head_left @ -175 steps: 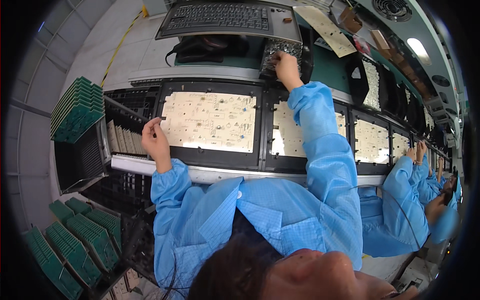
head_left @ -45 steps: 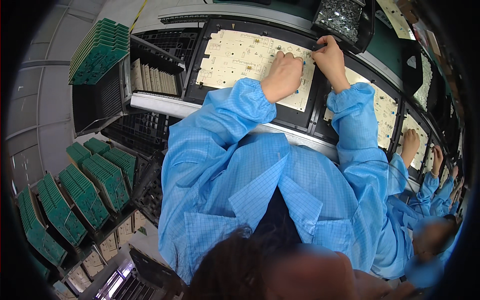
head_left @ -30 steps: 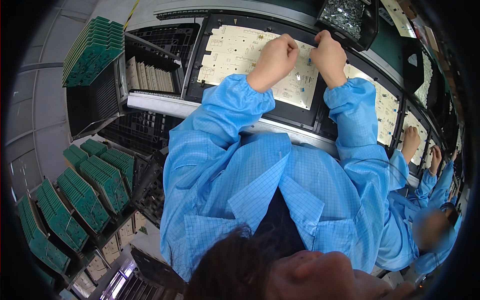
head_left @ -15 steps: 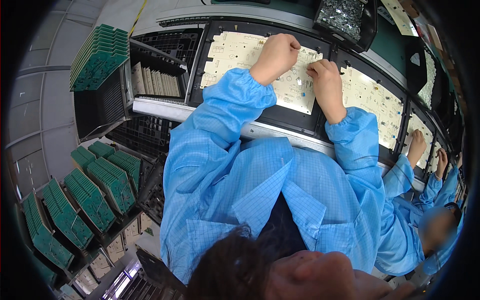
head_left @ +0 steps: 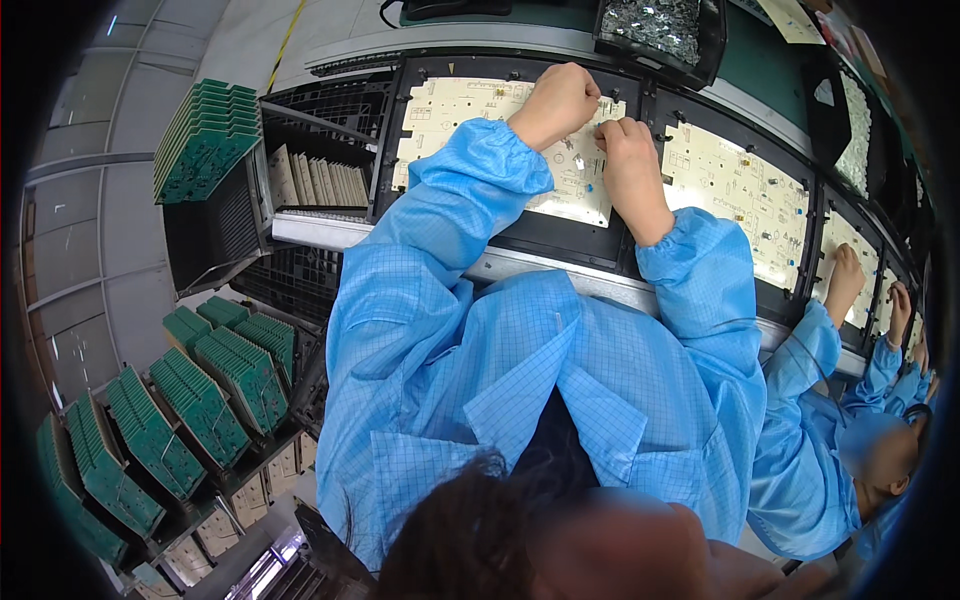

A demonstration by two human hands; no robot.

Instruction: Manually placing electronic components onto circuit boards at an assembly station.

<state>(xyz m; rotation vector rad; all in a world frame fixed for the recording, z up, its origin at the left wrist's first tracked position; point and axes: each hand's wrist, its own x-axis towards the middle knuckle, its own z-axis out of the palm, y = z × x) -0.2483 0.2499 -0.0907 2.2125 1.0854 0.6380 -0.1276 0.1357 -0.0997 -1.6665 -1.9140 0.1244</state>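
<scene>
A cream circuit board (head_left: 440,112), printed with markings and fitted with a few small parts, lies in a black frame (head_left: 520,236) in front of me. My left hand (head_left: 556,105) is over its far right part, with thumb and fingers pinched together. Just nearer and to the right, my right hand (head_left: 636,180) hovers at the board's right edge, its fingertips also pinched. Whatever either hand holds is too small or hidden to make out. Close to the right fingertips, a small blue component (head_left: 590,188) stands on the board.
Another cream board (head_left: 735,195) in a black frame sits to the right. A black bin of small shiny parts (head_left: 655,35) stands beyond. Left are a box of upright cream boards (head_left: 320,182) and stacked green boards (head_left: 205,140). A co-worker's hand (head_left: 846,280) works further right.
The view has shifted slightly, with the boards now further left in it. My right hand has come closer to my left hand; both stay pinched over the same board.
</scene>
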